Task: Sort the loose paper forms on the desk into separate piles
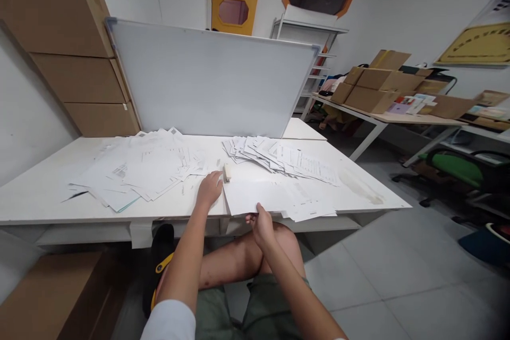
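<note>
My right hand (263, 224) pinches the near edge of a white paper sheet (251, 195) at the front of the table, thumb on top. The sheet lies mostly flat, and whether there is more than one layer I cannot tell. At its far left corner stands a small cream-coloured stapler (227, 173). My left hand (210, 189) rests on the table just left of the stapler, fingers reaching towards it and thumb apart; whether they touch it is unclear. To the right of the held sheet lie printed papers (311, 206), some reaching over the table edge.
A wide heap of loose papers (147, 164) covers the table's left side. Overlapping paper bundles (274, 155) lie at the back right. A whiteboard (215, 82) stands behind, beside stacked cardboard boxes (99, 81). My knees are under the white table (358, 183).
</note>
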Motion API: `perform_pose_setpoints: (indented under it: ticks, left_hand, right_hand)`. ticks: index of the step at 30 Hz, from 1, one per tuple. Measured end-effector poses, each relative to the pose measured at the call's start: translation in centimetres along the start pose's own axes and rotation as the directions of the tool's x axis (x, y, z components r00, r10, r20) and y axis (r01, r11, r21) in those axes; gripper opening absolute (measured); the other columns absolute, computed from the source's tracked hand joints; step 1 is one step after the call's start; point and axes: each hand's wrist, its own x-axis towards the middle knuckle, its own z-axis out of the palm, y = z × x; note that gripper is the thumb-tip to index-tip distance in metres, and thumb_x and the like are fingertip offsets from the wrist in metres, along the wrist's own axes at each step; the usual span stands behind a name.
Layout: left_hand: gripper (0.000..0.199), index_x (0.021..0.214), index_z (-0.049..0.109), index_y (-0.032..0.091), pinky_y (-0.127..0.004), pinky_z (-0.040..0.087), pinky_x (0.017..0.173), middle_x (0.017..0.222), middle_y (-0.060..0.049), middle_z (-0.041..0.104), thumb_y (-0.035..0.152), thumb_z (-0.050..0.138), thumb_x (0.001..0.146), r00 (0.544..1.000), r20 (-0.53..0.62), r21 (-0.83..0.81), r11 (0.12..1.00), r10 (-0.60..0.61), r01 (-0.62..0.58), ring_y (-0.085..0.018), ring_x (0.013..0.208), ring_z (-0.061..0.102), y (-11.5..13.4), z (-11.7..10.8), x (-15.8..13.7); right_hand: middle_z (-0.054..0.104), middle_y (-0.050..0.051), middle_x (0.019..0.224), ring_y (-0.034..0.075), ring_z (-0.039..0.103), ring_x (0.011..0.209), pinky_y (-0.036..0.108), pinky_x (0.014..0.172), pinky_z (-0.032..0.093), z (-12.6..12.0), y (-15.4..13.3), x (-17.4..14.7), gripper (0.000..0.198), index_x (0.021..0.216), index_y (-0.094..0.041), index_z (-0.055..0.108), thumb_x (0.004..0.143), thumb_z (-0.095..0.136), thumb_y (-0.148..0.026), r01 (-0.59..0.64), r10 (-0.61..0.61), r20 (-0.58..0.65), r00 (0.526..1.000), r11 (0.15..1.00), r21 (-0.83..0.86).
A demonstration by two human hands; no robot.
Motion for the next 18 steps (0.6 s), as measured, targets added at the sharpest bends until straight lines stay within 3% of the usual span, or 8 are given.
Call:
perform_pose_setpoints:
  ticks: [3, 9, 14, 18]
  left_hand:
    - [0.04, 0.126, 0.055, 0.019, -0.035, 0.043, 0.101, 0.128, -0.007, 0.058, 0.019, 0.043, 0.087, 0.999, 0.014, -0.003, 0.999, 0.039, -0.039, -0.021, 0.118, 0.053, 0.0, -0.1, -0.1]
    - [0.048, 0.128, 0.053, 0.017, -0.036, 0.042, 0.1, 0.128, -0.009, 0.058, 0.021, 0.055, 0.08, 0.996, 0.085, 0.05, 0.998, 0.023, -0.027, -0.024, 0.116, 0.053, -0.2, 0.1, 0.2]
    - [0.03, 0.11, 0.064, 0.018, -0.037, 0.044, 0.095, 0.113, -0.008, 0.065, 0.022, 0.054, 0.082, 0.995, 0.102, 0.082, 0.997, -0.002, -0.007, -0.024, 0.107, 0.056, -0.4, 0.4, 0.5]
    - [0.025, 0.104, 0.065, 0.017, -0.036, 0.043, 0.094, 0.111, -0.008, 0.065, 0.026, 0.052, 0.085, 0.995, 0.104, 0.096, 0.995, 0.005, -0.015, -0.024, 0.107, 0.056, -0.5, 0.6, 0.6]
  right_hand:
    - [0.055, -0.003, 0.047, 0.011, 0.05, 0.037, 0.02, 0.035, 0.038, 1.0, 0.1, 0.7, 0.023, 0.074, -0.02, 0.048, 0.084, 0.056, -0.039, -0.062, 0.063, 0.012, 0.998, 0.997, -0.054]
    - [0.059, 0.001, 0.047, 0.01, 0.048, 0.035, 0.017, 0.031, 0.034, 1.3, 0.1, 1.1, 0.029, 0.075, -0.018, 0.051, 0.092, 0.046, -0.042, -0.073, 0.078, 0.044, 0.996, 0.992, -0.106]
    - [0.06, 0.001, 0.05, 0.01, 0.05, 0.035, 0.018, 0.031, 0.036, 1.2, -0.2, 1.4, 0.032, 0.076, -0.019, 0.052, 0.09, 0.05, -0.047, -0.123, 0.131, 0.078, 0.988, 0.988, -0.091]
    - [0.059, -0.002, 0.052, 0.01, 0.053, 0.037, 0.017, 0.034, 0.04, 1.6, -0.7, 1.3, 0.023, 0.08, -0.019, 0.052, 0.09, 0.053, -0.039, -0.195, 0.195, 0.087, 0.977, 0.981, -0.016]
